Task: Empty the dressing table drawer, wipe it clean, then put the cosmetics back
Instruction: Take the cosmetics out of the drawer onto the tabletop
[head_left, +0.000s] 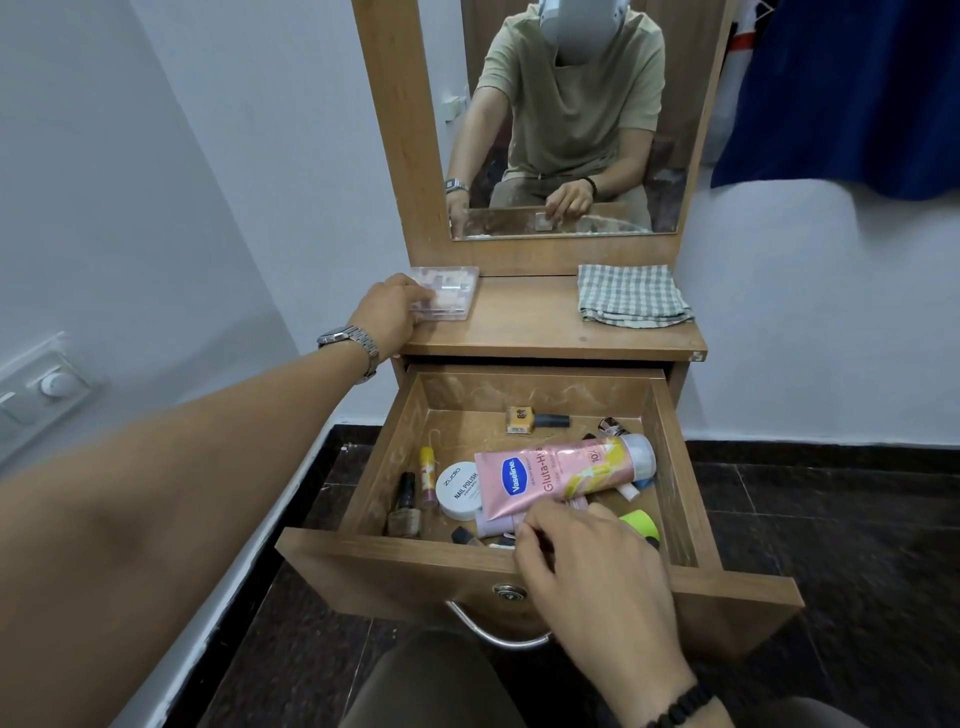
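Pink tube (563, 475) lies w/ long axis left-right, just beyond right hand (582, 561), nearer one, fingers curled, grasp unclear. Left hand (390, 307) grasps clear box (451, 291) on counter (535, 322).

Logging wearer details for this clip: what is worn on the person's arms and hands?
Both forearms are bare, with no sleeves in the direct view. The left hand has a silver metal-link watch on its wrist. The right hand has a black beaded bracelet on its wrist. No gloves or rings show.

The right hand (587, 566) hides small items at the drawer (675, 447) front.
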